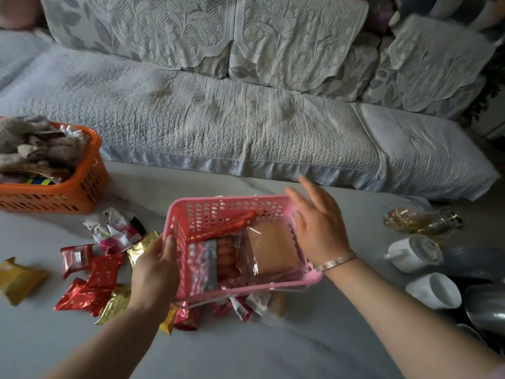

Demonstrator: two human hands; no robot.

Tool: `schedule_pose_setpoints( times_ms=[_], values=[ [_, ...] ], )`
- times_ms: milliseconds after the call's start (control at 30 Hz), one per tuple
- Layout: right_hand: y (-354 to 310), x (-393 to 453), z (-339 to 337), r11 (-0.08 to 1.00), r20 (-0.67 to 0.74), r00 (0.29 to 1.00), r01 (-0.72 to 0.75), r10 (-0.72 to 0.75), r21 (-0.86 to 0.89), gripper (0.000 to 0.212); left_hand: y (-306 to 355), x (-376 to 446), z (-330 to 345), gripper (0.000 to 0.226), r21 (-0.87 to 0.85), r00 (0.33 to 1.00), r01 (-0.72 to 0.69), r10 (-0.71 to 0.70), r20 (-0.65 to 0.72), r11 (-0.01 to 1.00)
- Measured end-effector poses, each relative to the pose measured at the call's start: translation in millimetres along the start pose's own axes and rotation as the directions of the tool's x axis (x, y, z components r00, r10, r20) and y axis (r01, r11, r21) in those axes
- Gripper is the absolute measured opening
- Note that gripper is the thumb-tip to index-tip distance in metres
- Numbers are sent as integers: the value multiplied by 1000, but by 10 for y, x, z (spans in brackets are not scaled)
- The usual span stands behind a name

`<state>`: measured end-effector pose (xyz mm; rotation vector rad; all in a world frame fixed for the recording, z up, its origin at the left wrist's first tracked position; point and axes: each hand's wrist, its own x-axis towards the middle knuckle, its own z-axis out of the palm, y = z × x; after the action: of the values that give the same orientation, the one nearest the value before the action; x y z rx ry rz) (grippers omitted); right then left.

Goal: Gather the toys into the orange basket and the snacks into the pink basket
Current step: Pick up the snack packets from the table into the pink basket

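Note:
The pink basket (232, 207) is tilted above the white table, resting on several snack packets. My left hand (155, 272) grips its left rim. Beside its right rim my right hand (318, 228) is open with fingers spread, holding nothing. Inside the basket lie a pack of sausages (226, 258), a clear-wrapped brown bread (270, 247) and a long red stick snack (224, 228). Red, gold and white snack packets (101, 272) are scattered on the table left of the basket and under it. The orange basket (82, 184) stands at the far left, filled with plush toys (35, 149).
A sofa with a quilted white cover (246, 127) runs along the table's far edge. At the right sit a glass bottle lying on its side (423, 220), two white cups (415, 253) and dark grey bowls (483, 305). A yellow packet (16, 280) lies near the left edge.

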<state>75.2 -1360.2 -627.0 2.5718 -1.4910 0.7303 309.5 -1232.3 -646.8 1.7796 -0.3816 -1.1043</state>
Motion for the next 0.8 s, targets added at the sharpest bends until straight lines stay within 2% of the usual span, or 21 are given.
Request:
schedule_pose_setpoints(
  times_ms=[100, 200, 300, 400, 467, 500, 600, 700, 800],
  values=[
    [119, -154, 27, 982, -109, 976, -186, 189, 33, 50, 41, 62, -206, 22, -17, 998, -21, 20, -57, 1000],
    [169, -473, 246, 897, -82, 895, -431, 439, 100, 48, 35, 157, -401, 21, -29, 994, -34, 31, -109, 999],
    [106, -873, 586, 801, 132, 796, -598, 591, 25, 57, 89, 183, -531, 18, -38, 988, -54, 48, -146, 998],
    [-80, -1200, 945, 709, 355, 650, -703, 672, -53, 66, 84, 221, -644, 32, -16, 982, -56, 53, -181, 998],
    [-159, -1362, 1205, 640, 442, 554, -766, 705, -61, 65, 31, 264, -721, 40, -17, 977, -62, 58, -204, 998],
    [-171, -1425, 1321, 620, 461, 531, -782, 711, -56, 61, 7, 285, -750, 39, -17, 975, -65, 60, -214, 998],
    [-227, -1520, 1436, 610, 447, 515, -788, 731, -90, 55, -37, 312, -816, 25, -7, 974, -75, 72, -214, 997],
    [-294, -1562, 1401, 550, 416, 470, -830, 779, -92, 52, -54, 332, -848, 15, 2, 978, -66, 65, -199, 998],
    [-255, -1577, 1346, 578, 377, 524, -815, 764, -38, 56, -71, 334, -854, 15, -3, 976, -58, 56, -209, 998]
  ],
)
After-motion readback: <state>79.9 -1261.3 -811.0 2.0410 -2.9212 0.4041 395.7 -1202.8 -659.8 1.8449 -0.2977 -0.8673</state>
